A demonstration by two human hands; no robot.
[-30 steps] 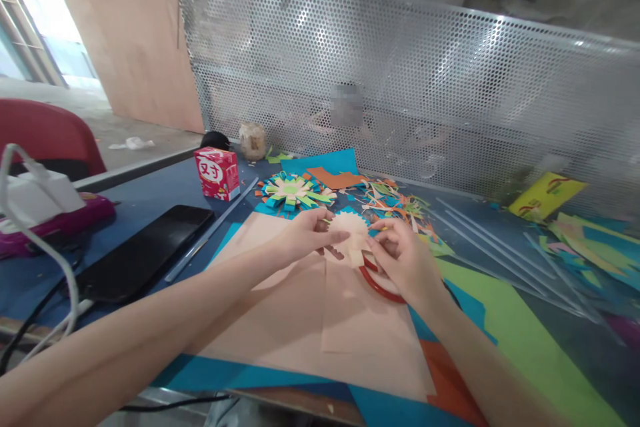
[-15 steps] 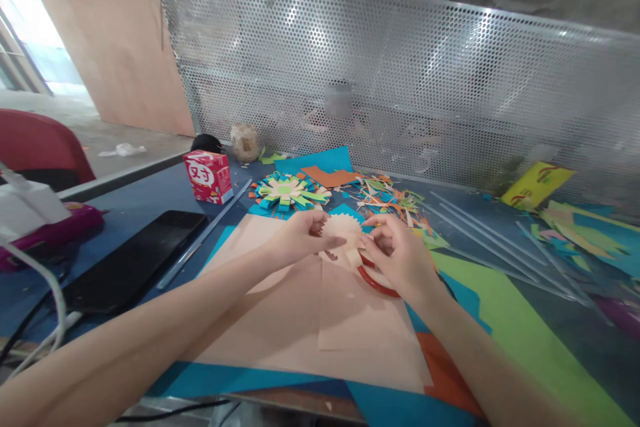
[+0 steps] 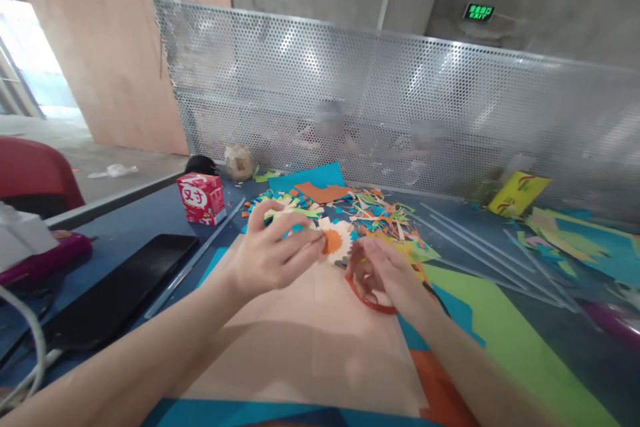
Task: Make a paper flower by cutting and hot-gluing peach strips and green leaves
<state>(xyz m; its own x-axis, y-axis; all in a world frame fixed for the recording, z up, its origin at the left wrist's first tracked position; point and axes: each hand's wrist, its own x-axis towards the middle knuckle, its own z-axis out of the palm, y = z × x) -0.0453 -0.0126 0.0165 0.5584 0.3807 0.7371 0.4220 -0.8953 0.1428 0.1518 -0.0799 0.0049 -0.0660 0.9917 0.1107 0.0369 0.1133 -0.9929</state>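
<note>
My left hand [image 3: 270,253] is raised over the table and pinches a small cream paper flower with an orange centre [image 3: 336,241] between thumb and fingers. My right hand [image 3: 383,273] rests just right of it, fingers curled over the red loop handle of scissors [image 3: 367,300]; the blades are hidden. Both hands hover above a large peach paper sheet [image 3: 320,340]. Behind the left hand lies a finished blue, green and cream paper flower [image 3: 287,207].
Paper scraps [image 3: 380,210] litter the table's middle. A red carton [image 3: 203,198], a black phone [image 3: 120,287] and a long clear ruler [image 3: 195,257] lie left. Green paper [image 3: 500,320] and clear rods [image 3: 480,247] lie right. A perforated metal screen [image 3: 400,107] backs the table, people behind it.
My left hand has lifted the small flower and turned it, so its orange centre now shows. My right hand has let go of it and dropped onto the red scissors handle.
</note>
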